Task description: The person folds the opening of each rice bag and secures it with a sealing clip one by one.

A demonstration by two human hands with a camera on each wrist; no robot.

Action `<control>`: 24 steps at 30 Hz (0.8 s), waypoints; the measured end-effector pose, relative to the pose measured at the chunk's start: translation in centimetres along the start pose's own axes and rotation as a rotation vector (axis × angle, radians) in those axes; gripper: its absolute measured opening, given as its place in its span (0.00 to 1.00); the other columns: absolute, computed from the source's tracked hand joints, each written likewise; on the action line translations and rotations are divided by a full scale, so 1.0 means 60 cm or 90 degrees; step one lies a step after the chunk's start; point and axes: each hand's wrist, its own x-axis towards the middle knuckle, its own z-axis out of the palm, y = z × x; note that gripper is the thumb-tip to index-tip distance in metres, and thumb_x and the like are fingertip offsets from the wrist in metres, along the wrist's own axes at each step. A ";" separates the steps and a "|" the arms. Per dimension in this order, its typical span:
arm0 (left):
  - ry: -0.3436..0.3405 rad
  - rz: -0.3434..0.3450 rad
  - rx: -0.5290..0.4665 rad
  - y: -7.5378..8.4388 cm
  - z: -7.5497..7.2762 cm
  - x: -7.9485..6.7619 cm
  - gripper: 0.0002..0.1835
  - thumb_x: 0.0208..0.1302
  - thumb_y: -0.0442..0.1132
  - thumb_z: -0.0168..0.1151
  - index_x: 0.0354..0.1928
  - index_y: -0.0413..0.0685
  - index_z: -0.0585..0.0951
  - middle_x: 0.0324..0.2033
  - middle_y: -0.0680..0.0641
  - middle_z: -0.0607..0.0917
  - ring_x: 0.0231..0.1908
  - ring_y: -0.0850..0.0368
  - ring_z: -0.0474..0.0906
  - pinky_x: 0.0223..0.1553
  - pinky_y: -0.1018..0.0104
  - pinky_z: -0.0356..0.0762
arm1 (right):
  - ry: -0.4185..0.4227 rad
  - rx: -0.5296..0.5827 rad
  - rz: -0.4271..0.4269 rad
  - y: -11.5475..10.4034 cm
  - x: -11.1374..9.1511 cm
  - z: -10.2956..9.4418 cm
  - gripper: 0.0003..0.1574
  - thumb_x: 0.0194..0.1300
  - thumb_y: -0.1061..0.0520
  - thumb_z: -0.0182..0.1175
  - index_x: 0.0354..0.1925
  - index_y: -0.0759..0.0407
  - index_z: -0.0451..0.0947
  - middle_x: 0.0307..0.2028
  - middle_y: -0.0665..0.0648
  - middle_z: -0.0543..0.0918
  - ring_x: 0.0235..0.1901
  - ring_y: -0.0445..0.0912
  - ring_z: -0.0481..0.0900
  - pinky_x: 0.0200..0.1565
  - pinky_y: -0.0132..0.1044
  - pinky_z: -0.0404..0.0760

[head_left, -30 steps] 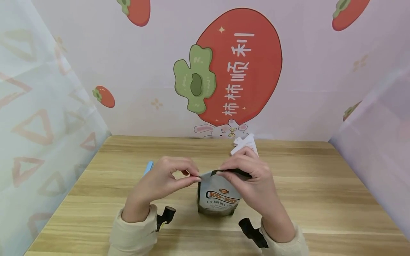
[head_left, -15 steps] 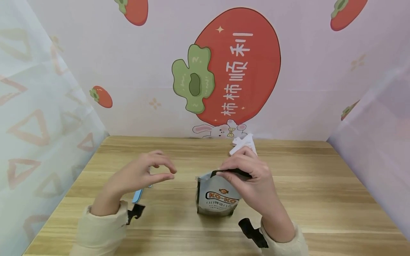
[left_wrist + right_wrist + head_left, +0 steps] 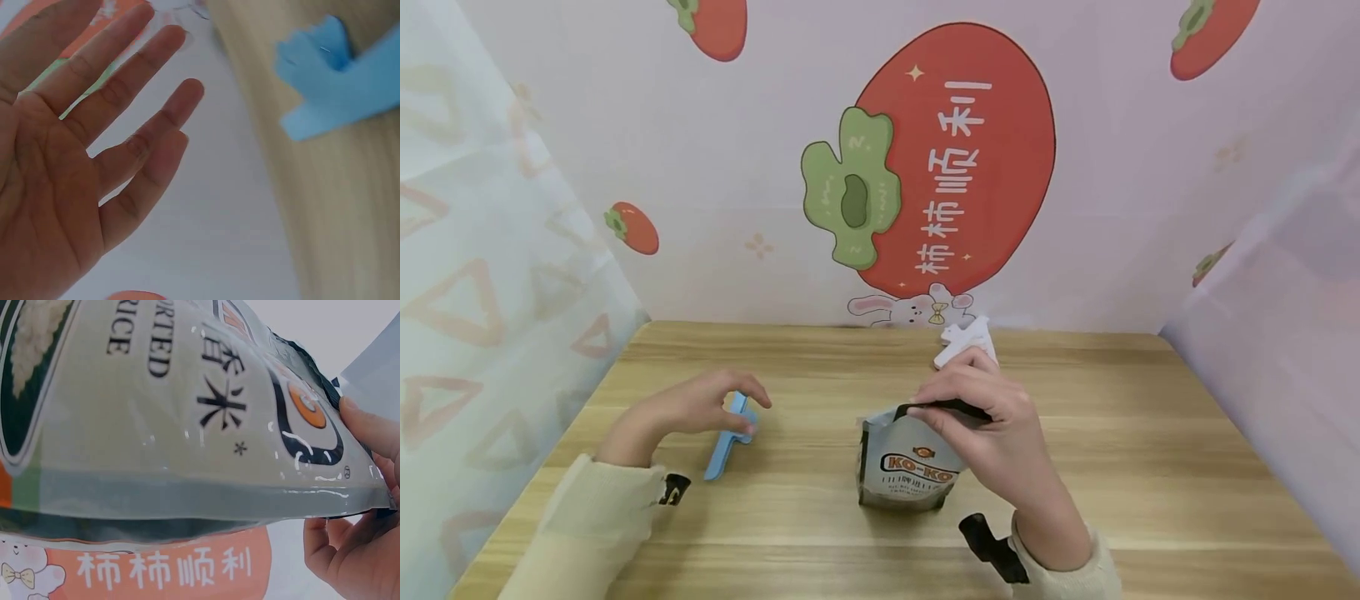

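A silvery bag of rice (image 3: pixel 910 479) with KO-KO lettering stands upright on the wooden table. Its dark top edge is folded over, and my right hand (image 3: pixel 988 408) pinches that fold between thumb and fingers. The right wrist view shows the bag's printed side (image 3: pixel 175 425) close up, with the right fingers at its top corner. To the left lies a blue bag clip (image 3: pixel 721 454). My left hand (image 3: pixel 700 404) is over the clip, thumb and fingers apart. In the left wrist view the left palm (image 3: pixel 56 194) has nothing in it, and the clip (image 3: pixel 350 87) appears beside the fingertips.
A white clip-like object (image 3: pixel 966 340) lies at the back of the table (image 3: pixel 1075 400), partly hidden behind the right hand. A printed back wall (image 3: pixel 715 167) rises at the far edge, with pale side walls at left and right.
My left hand has let go of the bag's left top corner and moved left to the blue clip. The right hand keeps its pinch on the folded top; the bag stays in place.
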 end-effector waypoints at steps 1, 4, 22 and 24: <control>-0.003 0.001 -0.004 -0.010 0.001 0.003 0.16 0.59 0.40 0.71 0.49 0.43 0.85 0.52 0.45 0.84 0.57 0.37 0.75 0.54 0.38 0.75 | -0.001 0.002 -0.002 0.000 -0.001 0.000 0.17 0.48 0.75 0.71 0.31 0.57 0.85 0.27 0.51 0.84 0.37 0.42 0.73 0.40 0.29 0.75; -0.017 -0.010 -0.013 -0.036 0.005 0.010 0.17 0.58 0.35 0.71 0.50 0.40 0.85 0.51 0.43 0.84 0.56 0.36 0.75 0.53 0.38 0.76 | 0.002 0.002 -0.009 0.000 -0.004 0.000 0.11 0.52 0.71 0.72 0.32 0.57 0.85 0.27 0.51 0.84 0.37 0.42 0.73 0.39 0.29 0.75; -0.017 -0.017 -0.022 -0.087 0.017 0.014 0.16 0.55 0.28 0.71 0.48 0.38 0.85 0.47 0.41 0.85 0.47 0.43 0.80 0.51 0.47 0.79 | 0.016 0.023 -0.032 0.005 0.000 0.005 0.04 0.61 0.59 0.70 0.32 0.58 0.85 0.27 0.53 0.84 0.37 0.42 0.74 0.39 0.30 0.75; -0.017 -0.030 -0.015 -0.085 0.019 0.016 0.16 0.55 0.28 0.70 0.48 0.39 0.85 0.47 0.42 0.85 0.48 0.44 0.79 0.50 0.48 0.79 | 0.016 0.021 -0.031 0.004 0.000 0.004 0.04 0.61 0.59 0.70 0.32 0.58 0.85 0.27 0.53 0.84 0.37 0.42 0.74 0.39 0.30 0.75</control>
